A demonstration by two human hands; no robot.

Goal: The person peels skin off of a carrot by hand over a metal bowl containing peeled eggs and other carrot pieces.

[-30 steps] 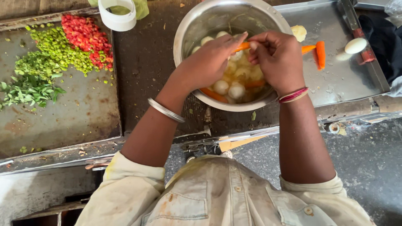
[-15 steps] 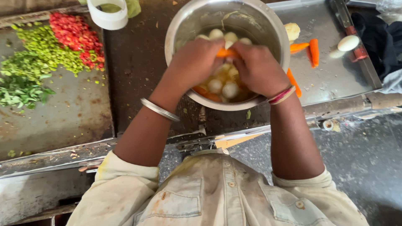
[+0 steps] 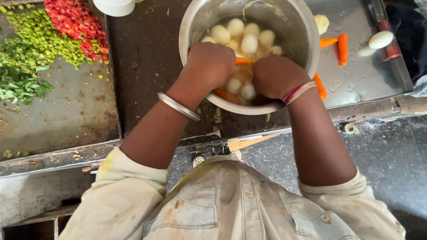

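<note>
A steel bowl (image 3: 307, 31) stands on the dark counter, filled with water, several pale round potatoes (image 3: 242, 35) and a few carrots. Both my hands reach into it. My left hand (image 3: 209, 64) and my right hand (image 3: 275, 75) are closed on the two ends of one orange carrot (image 3: 242, 61), which shows between my fists just above the water. Another carrot (image 3: 224, 94) lies in the bowl under my left hand. A silver bangle sits on my left wrist and coloured bands on my right wrist.
A metal tray (image 3: 66, 106) on the left holds chopped red pieces (image 3: 75, 22), chopped green pieces (image 3: 40, 35) and leafy herbs (image 3: 18, 84). A steel tray (image 3: 360, 75) on the right carries two carrots (image 3: 338, 44), a pale peeled vegetable (image 3: 380, 39) and a red-handled tool (image 3: 391, 49). A white cup (image 3: 113, 5) stands at the back.
My hands have sunk lower into the bowl and closed into fists around the carrot. The view has shifted so the bowl sits nearer the middle.
</note>
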